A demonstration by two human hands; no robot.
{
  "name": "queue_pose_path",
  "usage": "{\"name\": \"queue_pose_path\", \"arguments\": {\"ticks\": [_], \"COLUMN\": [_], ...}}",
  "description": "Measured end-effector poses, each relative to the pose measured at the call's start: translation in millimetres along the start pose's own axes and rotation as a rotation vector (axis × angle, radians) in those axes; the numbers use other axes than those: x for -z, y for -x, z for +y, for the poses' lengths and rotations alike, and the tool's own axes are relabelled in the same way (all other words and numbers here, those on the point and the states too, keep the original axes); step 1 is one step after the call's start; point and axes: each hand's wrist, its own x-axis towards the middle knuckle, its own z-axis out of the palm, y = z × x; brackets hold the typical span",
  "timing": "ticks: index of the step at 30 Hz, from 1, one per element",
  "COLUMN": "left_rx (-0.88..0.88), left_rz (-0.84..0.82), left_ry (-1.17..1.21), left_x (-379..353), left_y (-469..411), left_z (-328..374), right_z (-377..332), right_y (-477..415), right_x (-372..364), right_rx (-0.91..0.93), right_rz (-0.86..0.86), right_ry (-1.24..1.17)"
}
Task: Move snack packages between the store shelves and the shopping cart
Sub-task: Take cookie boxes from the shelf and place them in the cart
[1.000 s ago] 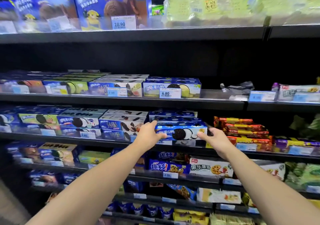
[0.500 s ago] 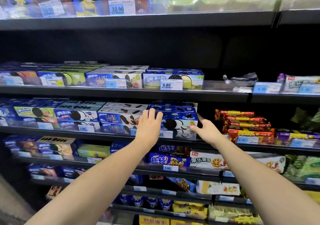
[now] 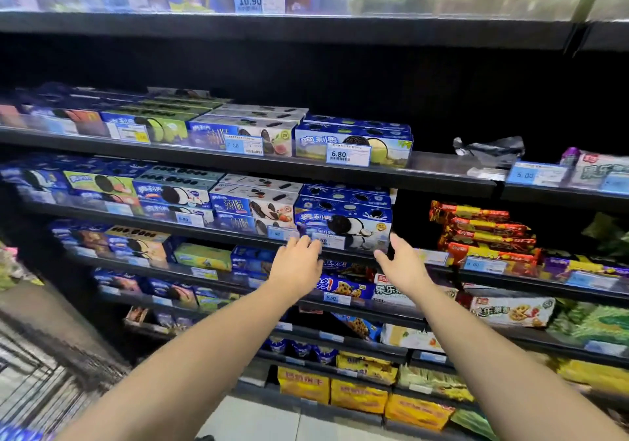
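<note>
A blue cookie box [image 3: 343,223] with a black-and-white sandwich cookie printed on it stands at the front of the middle shelf [image 3: 476,272], with more blue boxes stacked behind it. My left hand [image 3: 297,265] hovers just below the box's lower left corner, fingers straight and holding nothing. To the right of the box, my right hand [image 3: 401,263] has its fingers relaxed near the lower right corner and holds nothing. Whether either hand touches the box I cannot tell. The wire shopping cart [image 3: 37,372] shows blurred at the lower left.
Other cookie boxes [image 3: 252,202] fill the shelf to the left. Red and orange snack packs [image 3: 486,233] lie to the right, past a dark gap. Yellow bags [image 3: 357,396] sit on the lowest shelf. The shelf above [image 3: 238,165] overhangs closely.
Both hands have dropped from the sides of the blue cookie box to just below its front corners. The box stays on the shelf. My head has come nearer and turned, bringing the cart into view.
</note>
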Motion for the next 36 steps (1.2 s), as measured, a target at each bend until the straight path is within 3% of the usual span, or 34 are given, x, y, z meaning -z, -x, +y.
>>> {"name": "queue_pose_path", "arguments": {"ticks": [7,13,26,32,36], "left_rx": [0.076,0.139,0.472,0.632,0.681], "left_rz": [-0.225,-0.331,-0.443,-0.477,-0.524], "left_ry": [0.025,0.065,0.1,0.181,0.199], "left_x": [-39.0,-51.7,-38.2,-43.6,-50.2], "left_y": [66.1,137.1,396.9,464.8,500.9], "left_z": [-14.6,-85.8,-378.0,-453.6,-489.8], "right_z": [2.7,-33.2,-294.0,-366.3,-386.1], "right_y": [45.0,99.1,236.5,264.9,263.5], "right_x": [-36.9,-115.2,-381.0,-473.2,-525.2], "right_rx": [-0.001,0.028,0.314,0.428,0.402], "right_rz": [-0.021,-0.237,-0.761,-0.943,-1.049], "right_ry": [0.163,0.248,0.334,0.403,0.43]}}
